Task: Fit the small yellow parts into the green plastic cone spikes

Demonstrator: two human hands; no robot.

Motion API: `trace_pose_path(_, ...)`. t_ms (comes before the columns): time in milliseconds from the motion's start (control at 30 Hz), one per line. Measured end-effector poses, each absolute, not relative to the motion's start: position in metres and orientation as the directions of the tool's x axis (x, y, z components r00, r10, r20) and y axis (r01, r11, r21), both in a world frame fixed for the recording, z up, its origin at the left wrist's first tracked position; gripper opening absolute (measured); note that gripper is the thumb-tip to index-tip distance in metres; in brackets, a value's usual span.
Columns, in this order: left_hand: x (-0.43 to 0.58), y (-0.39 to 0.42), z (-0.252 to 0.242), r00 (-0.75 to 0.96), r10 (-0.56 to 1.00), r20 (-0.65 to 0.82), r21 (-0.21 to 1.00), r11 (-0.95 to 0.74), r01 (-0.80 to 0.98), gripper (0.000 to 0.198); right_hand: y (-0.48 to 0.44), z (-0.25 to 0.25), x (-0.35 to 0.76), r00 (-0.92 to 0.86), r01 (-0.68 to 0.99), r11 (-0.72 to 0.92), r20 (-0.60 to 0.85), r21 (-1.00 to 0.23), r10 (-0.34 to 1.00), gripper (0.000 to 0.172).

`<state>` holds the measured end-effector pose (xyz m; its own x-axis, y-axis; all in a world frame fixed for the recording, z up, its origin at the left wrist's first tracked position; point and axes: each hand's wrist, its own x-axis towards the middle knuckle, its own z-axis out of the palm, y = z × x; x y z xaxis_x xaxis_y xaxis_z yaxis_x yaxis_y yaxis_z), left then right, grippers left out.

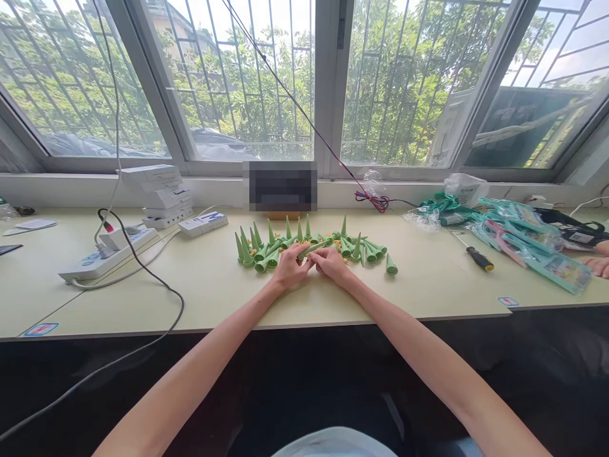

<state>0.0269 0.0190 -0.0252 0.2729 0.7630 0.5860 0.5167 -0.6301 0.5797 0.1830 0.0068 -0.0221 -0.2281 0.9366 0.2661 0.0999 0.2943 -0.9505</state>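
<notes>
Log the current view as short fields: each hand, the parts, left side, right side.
Left hand: the hand holds a green cone, tilted
Right hand: the hand is close beside that cone; anything it pinches is too small to tell
Parts: more green cones, some upright, some lying, with small yellow pieces among them
Left side: power strip, white boxes
Right side: screwdriver, teal packets, another person's hand at the edge

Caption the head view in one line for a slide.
Left hand and right hand meet at a green cone, with more green cones standing and lying nearby on the pale table.
</notes>
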Motion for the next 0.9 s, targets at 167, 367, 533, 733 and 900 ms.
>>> trace_pose_path(167,0.027,0.019,-0.024,0.280,0.777,0.564,0.602,-0.619,0.505,0.043,0.010,-0.025,0.182,-0.205,0.115,0.317,0.290,-0.942,0.935,0.031)
trace_pose_path(367,0.028,0.018,-0.021,0.323,0.790,0.521,0.634,-0.612,0.472,0.058,0.016,-0.028,0.182,-0.096,0.157,0.384,0.373,-0.910,0.923,0.029)
trace_pose_path(533,0.027,0.020,-0.023,0.283,0.811,0.511,0.673,-0.583,0.456,0.050,0.019,-0.030,0.185,-0.018,0.212,0.415,0.421,-0.885,0.907,0.024)
trace_pose_path(733,0.026,0.022,-0.024,0.270,0.827,0.493,0.689,-0.561,0.459,0.050,0.022,-0.032,0.186,-0.012,0.224,0.435,0.443,-0.872,0.896,0.025)
trace_pose_path(900,0.026,0.023,-0.024,0.261,0.824,0.503,0.696,-0.565,0.444,0.047,0.020,-0.030,0.185,-0.058,0.254,0.452,0.453,-0.855,0.889,0.024)
